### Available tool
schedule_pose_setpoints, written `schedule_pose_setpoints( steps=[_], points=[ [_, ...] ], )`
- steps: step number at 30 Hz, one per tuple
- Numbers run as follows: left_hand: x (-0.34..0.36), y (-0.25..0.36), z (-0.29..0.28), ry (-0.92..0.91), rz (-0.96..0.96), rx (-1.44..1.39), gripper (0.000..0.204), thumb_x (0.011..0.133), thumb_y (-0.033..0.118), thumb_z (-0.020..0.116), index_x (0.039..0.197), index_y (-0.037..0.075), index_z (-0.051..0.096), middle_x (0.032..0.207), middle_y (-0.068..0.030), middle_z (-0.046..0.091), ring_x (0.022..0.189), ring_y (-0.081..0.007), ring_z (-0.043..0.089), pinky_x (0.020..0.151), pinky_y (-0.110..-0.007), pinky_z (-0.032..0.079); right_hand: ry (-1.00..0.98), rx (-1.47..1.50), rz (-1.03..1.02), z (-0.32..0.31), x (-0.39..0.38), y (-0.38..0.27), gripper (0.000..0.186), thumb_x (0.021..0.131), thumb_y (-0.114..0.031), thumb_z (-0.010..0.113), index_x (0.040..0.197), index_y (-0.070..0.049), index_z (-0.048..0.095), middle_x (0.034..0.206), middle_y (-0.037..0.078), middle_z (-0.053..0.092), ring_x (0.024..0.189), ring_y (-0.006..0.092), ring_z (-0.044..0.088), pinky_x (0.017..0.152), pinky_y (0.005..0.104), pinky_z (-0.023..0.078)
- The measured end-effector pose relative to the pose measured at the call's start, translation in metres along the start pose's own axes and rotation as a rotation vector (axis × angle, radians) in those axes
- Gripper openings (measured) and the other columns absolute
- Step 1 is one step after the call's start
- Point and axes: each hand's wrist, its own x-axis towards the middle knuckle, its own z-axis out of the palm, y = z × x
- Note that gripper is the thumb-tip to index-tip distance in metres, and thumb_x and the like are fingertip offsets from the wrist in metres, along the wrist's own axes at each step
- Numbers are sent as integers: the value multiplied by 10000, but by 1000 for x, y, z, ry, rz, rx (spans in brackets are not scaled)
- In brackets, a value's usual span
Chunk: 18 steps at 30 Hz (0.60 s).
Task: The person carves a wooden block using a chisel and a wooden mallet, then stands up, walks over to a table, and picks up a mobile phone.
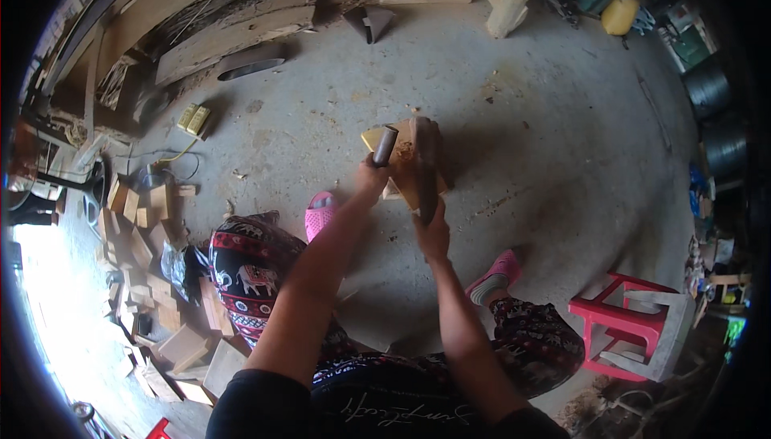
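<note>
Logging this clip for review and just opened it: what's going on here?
A person seated low over a concrete floor works on a light wooden block. The left hand grips a dark cylindrical tool standing on the block, and the right hand holds a long dark wooden piece across it. Pink sandals are on both feet. Cut wood blocks lie piled to the left, and a red plastic stool stands to the right.

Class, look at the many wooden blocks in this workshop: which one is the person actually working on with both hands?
The pale block on the concrete floor between the pink slippers; the others lie piled far left, untouched.
</note>
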Motion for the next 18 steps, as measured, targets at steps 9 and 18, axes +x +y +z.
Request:
schedule_pose_setpoints(
  steps=[9, 18],
  points=[
    [-7, 44, 32, 180, 421, 272, 375, 742, 269, 741, 1068, 101, 662, 877, -142, 699, 760, -319, 682, 669, -406, 531, 110, 687, 157, -21, -33, 2, 600, 813, -88, 685, 1318, -103, 363, 766, 40, 543, 532, 126, 540, 428, 272, 441],
    [-95, 111, 88, -64, 928, 101, 297, 615, 75, 698, 893, 116, 603, 859, -95, 589, 853, -337, 556, 741, -455, 428, 331, 796, 139, -107, -34, -17, 515, 777, -93, 719, 1211, -73, 443, 840, 53, 546, 629, 120, 531, 523, 276, 466]
  ],
)
